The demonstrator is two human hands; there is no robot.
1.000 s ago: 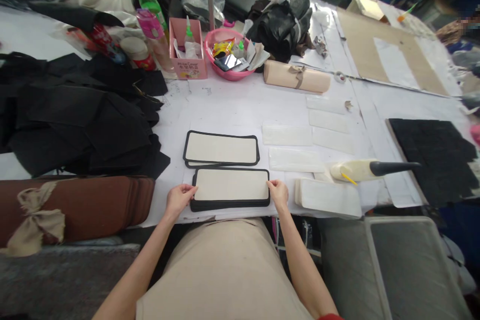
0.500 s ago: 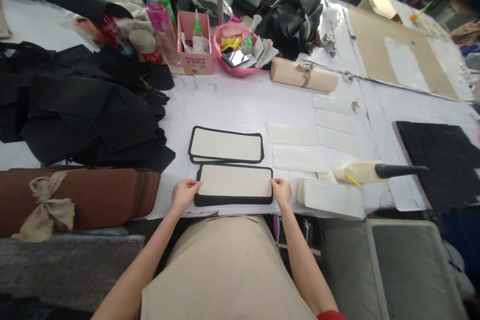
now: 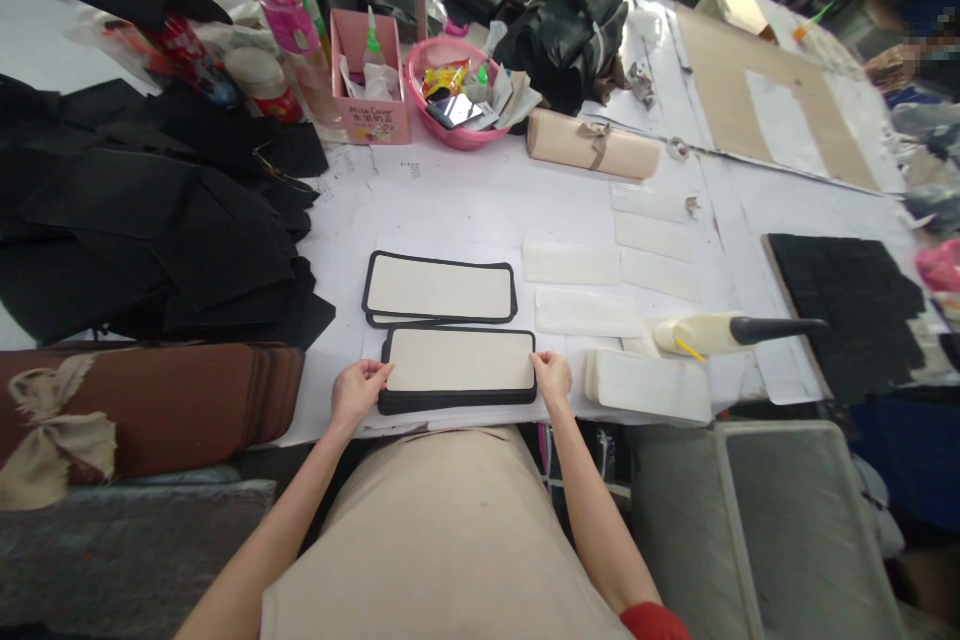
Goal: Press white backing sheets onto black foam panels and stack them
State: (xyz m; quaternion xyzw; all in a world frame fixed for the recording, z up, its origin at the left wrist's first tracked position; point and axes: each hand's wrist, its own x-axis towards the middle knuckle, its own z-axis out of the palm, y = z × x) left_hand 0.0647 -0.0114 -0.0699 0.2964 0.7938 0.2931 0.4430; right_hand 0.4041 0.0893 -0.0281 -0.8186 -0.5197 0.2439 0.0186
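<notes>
In front of my waist lies a stack of black rectangular pieces (image 3: 457, 402) with rounded corners. On top is a cream panel with a black border (image 3: 462, 360). My left hand (image 3: 360, 390) pinches its left edge between thumb and fingers. At the opposite short edge, my right hand (image 3: 553, 378) has its fingertips closed on the same panel. Just beyond, a similar black-bordered cream panel (image 3: 441, 288) rests slightly askew on another one.
To the left are loose black sheets (image 3: 172, 220) and tied brown pieces (image 3: 172, 410). White strips (image 3: 571, 263), a stack of white cards (image 3: 652, 385) and a cream bottle with a black nozzle (image 3: 694, 333) lie right. A pink basin (image 3: 480, 137) stands at the back.
The whole view has shifted a little, so the table's things appear further left. Both hands stay at the two ends of the top panel, with no clear movement of it.
</notes>
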